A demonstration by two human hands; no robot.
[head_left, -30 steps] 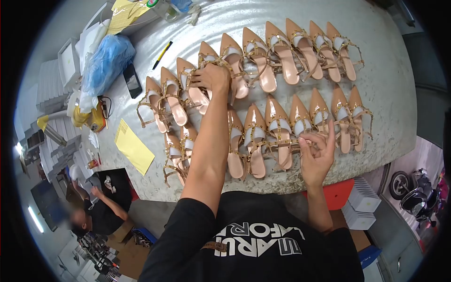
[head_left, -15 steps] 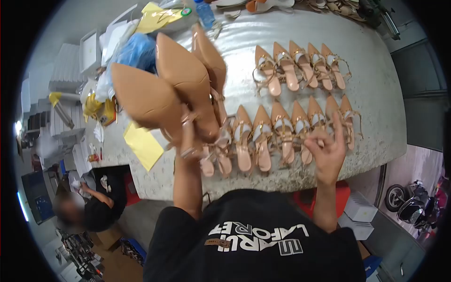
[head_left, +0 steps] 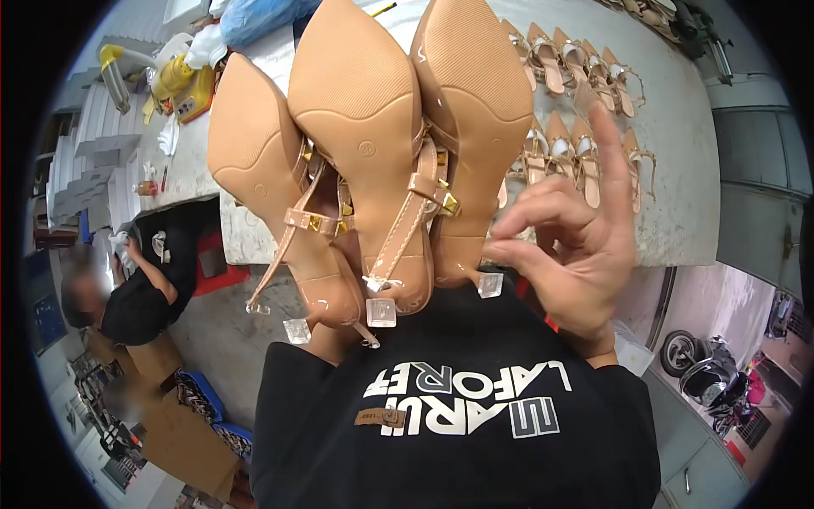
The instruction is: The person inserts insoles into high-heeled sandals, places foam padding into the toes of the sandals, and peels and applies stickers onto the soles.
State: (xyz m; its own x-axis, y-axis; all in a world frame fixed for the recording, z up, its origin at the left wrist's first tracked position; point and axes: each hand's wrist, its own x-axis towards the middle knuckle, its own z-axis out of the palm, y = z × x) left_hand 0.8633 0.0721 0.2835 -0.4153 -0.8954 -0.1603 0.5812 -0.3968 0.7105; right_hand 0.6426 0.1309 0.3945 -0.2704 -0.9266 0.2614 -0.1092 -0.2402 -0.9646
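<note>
Three tan pointed shoes [head_left: 360, 153] are raised close to the camera, soles facing it, with clear heel tips at the bottom and studded straps hanging between them. Behind them is my left hand, its fingers hidden; only a bit of my left wrist [head_left: 332, 343] shows below the heels. My right hand [head_left: 585, 246] is just right of the rightmost raised shoe, thumb and a fingertip pressed together and one finger stretched up. Whatever is in that pinch, if anything, is too small to name. More studded shoes [head_left: 551, 69] lie in two rows on the table.
The grey table [head_left: 678, 170] has a blue plastic bag [head_left: 267, 19] and a yellow device [head_left: 195, 93] at its left side. A person in black [head_left: 136, 297] sits at the lower left near cardboard boxes [head_left: 182, 424]. A motorbike [head_left: 712, 373] stands at the right.
My left hand has picked shoes up from the back row and brought them near the camera, soles outward. The view has shifted, and my right hand is now closer to them.
</note>
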